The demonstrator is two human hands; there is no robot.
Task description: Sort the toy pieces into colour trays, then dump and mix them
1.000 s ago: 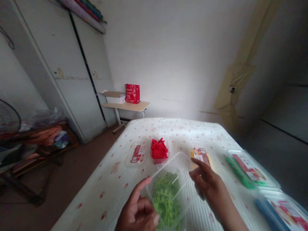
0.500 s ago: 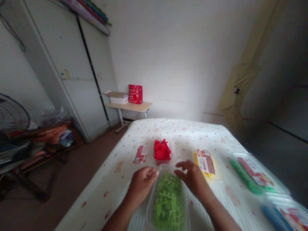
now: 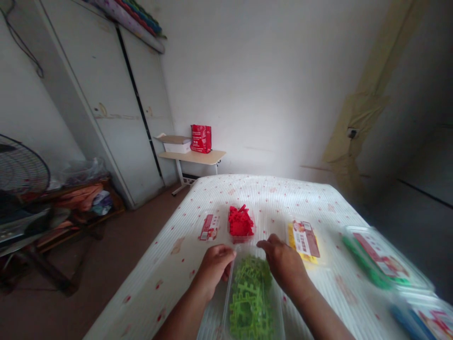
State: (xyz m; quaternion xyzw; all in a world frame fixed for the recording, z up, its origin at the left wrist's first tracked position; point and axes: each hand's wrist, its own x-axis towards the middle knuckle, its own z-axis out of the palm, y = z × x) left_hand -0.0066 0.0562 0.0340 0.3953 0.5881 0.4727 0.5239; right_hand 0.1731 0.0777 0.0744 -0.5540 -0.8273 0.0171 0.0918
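The clear box (image 3: 278, 309) of light-green pieces (image 3: 250, 302) lies at six o'clock. At its eleven o'clock corner the left hand (image 3: 214, 267) bends its fingers; at one o'clock the right hand (image 3: 283, 262) curls; whether they grip, I cannot tell.

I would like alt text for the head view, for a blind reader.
A left hand and right hand are at the far corners of a clear box of light-green pieces on patterned cloth. Beyond it is another box of red pieces; labelled boxes sit at right.
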